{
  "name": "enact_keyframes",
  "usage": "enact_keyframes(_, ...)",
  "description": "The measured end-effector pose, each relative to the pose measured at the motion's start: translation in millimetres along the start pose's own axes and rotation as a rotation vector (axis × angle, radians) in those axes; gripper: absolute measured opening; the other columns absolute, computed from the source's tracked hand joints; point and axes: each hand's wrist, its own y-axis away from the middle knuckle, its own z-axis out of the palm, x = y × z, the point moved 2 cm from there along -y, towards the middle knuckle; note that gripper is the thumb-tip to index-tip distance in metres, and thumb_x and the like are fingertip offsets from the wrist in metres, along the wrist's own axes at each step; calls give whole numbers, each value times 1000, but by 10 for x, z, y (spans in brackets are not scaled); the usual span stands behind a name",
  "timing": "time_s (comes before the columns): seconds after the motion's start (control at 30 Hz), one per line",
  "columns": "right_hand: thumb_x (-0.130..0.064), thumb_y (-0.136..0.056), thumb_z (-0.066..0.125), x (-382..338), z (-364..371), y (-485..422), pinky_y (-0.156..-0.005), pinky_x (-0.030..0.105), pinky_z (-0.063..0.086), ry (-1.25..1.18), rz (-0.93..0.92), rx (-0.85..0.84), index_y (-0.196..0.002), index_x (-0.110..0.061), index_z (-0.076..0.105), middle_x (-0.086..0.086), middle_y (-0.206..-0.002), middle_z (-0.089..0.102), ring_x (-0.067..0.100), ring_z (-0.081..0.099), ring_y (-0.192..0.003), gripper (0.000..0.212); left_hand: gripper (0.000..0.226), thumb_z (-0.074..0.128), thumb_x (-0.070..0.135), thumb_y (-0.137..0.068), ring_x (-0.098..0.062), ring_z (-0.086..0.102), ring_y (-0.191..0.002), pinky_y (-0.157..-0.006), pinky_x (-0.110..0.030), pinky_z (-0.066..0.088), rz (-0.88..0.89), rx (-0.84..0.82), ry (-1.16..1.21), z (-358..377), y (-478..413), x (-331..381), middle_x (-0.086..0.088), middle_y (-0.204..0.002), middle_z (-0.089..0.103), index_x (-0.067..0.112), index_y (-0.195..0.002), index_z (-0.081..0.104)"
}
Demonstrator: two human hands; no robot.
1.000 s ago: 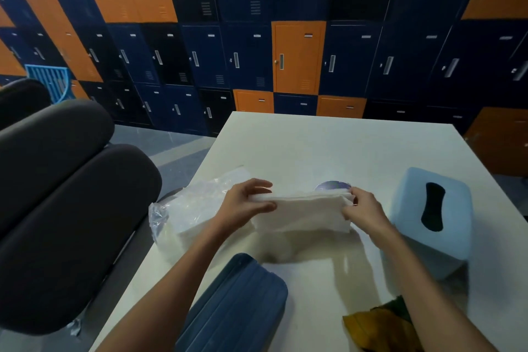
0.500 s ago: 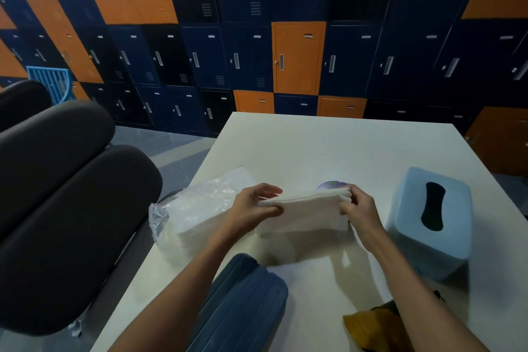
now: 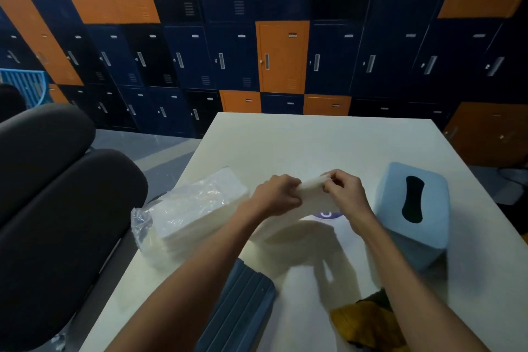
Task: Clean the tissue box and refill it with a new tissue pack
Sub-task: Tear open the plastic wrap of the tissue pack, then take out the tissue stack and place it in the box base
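Above the middle of the white table I hold a stack of white tissues between both hands. My left hand pinches its left end and my right hand pinches its top right edge. The hands are close together. The light blue tissue box cover stands to the right, its dark slot facing up. A clear plastic tissue pack with more white tissues lies at the table's left edge. The dark blue ribbed box base lies at the near edge.
A yellow-brown cloth lies at the near right. A small round purple mark shows on the table under the tissues. Dark padded chairs stand close on the left. Blue and orange lockers fill the far wall.
My hands have come closer together on the tissue stack and lifted it a little, the right hand shifting to its top edge. The stack looks narrower between them now.
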Motion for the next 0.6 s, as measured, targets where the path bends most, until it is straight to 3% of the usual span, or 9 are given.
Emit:
enact_keyframes(0.07, -9, -85, 55, -97, -95, -15, -69, 27, 47, 98, -60, 22, -88, -20, 67, -4, -84, 67, 14, 60, -80, 16, 12, 62, 15, -77, -31, 54, -80, -68, -38, 45, -22, 59, 133, 16, -33, 27, -11, -74, 57, 11, -72, 52)
enact_keyframes(0.23, -4, -86, 56, -275, -607, -12, -73, 24, 40, 349, -161, 298, -106, -14, 63, 9, -105, 63, 20, 58, -91, 24, 38, 59, 28, -65, -23, 55, -75, -67, -33, 44, -96, 128, 568, 50, -80, 231, -19, -85, 64, -2, -88, 65)
enact_keyframes(0.3, -10, -88, 56, -242, -785, -19, -73, 27, 38, 539, -76, 400, -117, -13, 55, 16, -117, 53, 28, 53, -101, 29, 35, 65, 22, -72, -23, 57, -75, -66, -32, 46, -182, 122, 744, 104, -124, 277, -18, -87, 64, -5, -94, 66)
enact_keyframes(0.43, -27, -91, 52, -72, -926, 38, -71, 42, 41, 800, 221, 250, -126, -12, 32, 22, -125, 32, 40, 39, -107, 43, 27, 64, 5, -84, -22, 58, -68, -53, -23, 47, -298, 89, 927, 228, -212, 351, -16, -86, 60, -14, -102, 63)
enact_keyframes(0.6, -28, -89, 58, 10, -893, 56, -67, 41, 43, 778, 262, 209, -122, -8, 29, 22, -118, 32, 33, 41, -85, 48, 30, 64, 4, -85, -27, 58, -76, -63, -31, 48, -381, 69, 1006, 335, -238, 385, -19, -89, 60, -16, -106, 60)
